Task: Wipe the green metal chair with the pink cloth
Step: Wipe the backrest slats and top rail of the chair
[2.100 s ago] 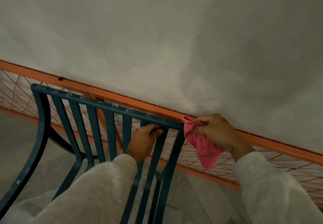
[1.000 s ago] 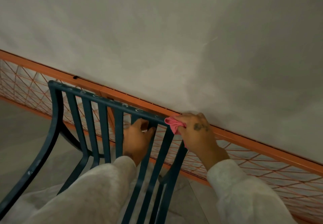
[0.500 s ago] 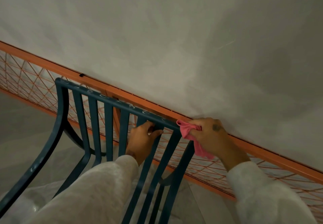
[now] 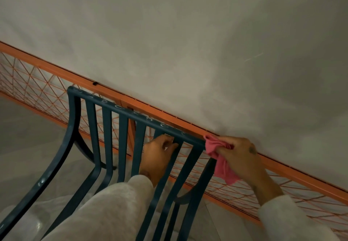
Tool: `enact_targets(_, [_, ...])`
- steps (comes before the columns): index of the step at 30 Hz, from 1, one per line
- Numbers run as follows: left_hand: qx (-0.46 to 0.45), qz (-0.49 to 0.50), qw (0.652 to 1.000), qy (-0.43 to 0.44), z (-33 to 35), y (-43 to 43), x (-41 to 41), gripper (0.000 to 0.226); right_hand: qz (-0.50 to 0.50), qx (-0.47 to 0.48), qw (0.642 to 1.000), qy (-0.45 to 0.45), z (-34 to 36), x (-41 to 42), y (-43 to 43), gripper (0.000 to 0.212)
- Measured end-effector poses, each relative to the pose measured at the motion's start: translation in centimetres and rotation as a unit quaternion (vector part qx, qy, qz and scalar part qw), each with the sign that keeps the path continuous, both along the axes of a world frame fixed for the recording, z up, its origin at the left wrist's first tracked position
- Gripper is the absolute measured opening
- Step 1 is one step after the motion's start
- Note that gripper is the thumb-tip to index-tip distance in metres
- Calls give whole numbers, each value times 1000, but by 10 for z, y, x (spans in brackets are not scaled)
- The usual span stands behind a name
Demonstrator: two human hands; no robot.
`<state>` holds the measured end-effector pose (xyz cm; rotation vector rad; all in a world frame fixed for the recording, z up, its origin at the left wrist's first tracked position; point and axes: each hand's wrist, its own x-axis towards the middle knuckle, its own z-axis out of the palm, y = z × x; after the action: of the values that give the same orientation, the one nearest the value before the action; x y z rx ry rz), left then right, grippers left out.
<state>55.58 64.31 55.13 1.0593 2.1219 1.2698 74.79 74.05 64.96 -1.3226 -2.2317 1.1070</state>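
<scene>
The dark green metal chair (image 4: 105, 133) fills the lower left, its slatted back rising toward me with the top rail running diagonally down to the right. My left hand (image 4: 158, 154) grips the top rail from behind, fingers curled over a slat. My right hand (image 4: 239, 156) holds the bunched pink cloth (image 4: 218, 156) against the right end of the top rail, at the corner post. Part of the cloth hangs down below the hand.
An orange metal frame with diamond wire mesh (image 4: 282, 171) runs diagonally right behind the chair back. A plain grey wall (image 4: 188, 43) rises above it. Pale tiled floor (image 4: 22, 146) shows at the left, below the chair.
My right hand slid the pink cloth along the top rail and back to its right corner. More of the cloth now hangs free. My left hand kept its grip on the rail.
</scene>
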Motion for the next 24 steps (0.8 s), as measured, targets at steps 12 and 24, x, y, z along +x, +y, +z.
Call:
enact_targets(12, [1,21,999,50,1,-6,-42,13,49,50,993,-90,-8,-89,-2,15])
enact_targets(24, [-41,-39,998,28,9,-7,-56,24,11,55,985,-165,0,-60,0,11])
